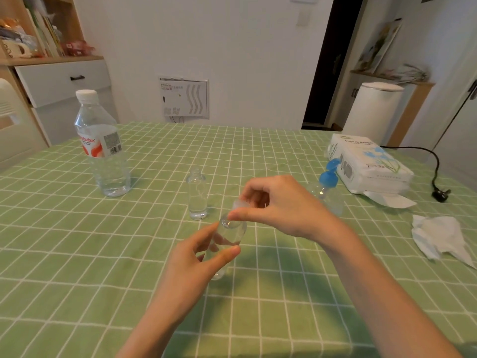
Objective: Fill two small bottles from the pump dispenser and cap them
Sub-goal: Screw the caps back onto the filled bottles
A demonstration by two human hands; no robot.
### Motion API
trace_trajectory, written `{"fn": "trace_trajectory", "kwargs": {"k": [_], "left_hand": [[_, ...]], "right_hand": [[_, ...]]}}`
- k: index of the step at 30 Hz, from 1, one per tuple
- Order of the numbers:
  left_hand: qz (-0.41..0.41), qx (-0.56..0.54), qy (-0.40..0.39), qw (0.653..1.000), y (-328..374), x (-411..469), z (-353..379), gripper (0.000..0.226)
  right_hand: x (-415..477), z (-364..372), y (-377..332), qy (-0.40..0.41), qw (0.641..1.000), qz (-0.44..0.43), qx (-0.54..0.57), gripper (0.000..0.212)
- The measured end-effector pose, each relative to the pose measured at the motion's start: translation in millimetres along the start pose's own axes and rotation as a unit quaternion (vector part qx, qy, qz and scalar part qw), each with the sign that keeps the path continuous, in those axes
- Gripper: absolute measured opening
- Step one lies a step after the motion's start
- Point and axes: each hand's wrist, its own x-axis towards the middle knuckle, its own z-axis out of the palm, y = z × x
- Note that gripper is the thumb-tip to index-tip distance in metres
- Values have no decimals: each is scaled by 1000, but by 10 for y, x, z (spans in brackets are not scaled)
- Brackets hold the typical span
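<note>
Home dining rm: checked-cloth tabletop (77, 254), books (49, 34) leaning in shelf unit (51, 59), lidded bin (371, 112) standing by doorway (322, 60).

On the tissue pack (371, 165) at the far right I read "TISSUE PAPER". The water bottle (103, 156) at the far left carries a red brand word, partly legible, ending "haha", beside a barcode.

A: Which body parts are in view?
B: The left hand (204, 251) and the right hand (278, 205), each with its forearm.
A: What is worn?
B: Both hands are bare. The left forearm (160, 319) and the right forearm (382, 293) are bare along their whole visible length.
A: Nails?
B: The left thumbnail (235, 250) is short and plain. The other nails are too blurred to tell.
</note>
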Motion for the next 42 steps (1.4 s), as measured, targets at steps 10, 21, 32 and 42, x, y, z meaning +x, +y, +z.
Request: {"fn": "trace_trajectory", "kwargs": {"k": [10, 21, 32, 42], "left_hand": [[-5, -13, 4, 1000, 15, -3, -3, 43], [3, -21, -3, 1000, 40, -9, 8, 38], [2, -30, -2, 1000, 62, -9, 31, 37], [6, -28, -6, 1000, 65, -7, 38, 33]], "right_hand": [[-36, -10, 39, -32, 998, -19, 45, 18], [-57, 9, 25, 1, 999, -20, 50, 15], [-80, 20, 48, -4, 998, -13, 65, 21], [-116, 2, 36, -24, 997, -22, 73, 29]]}}
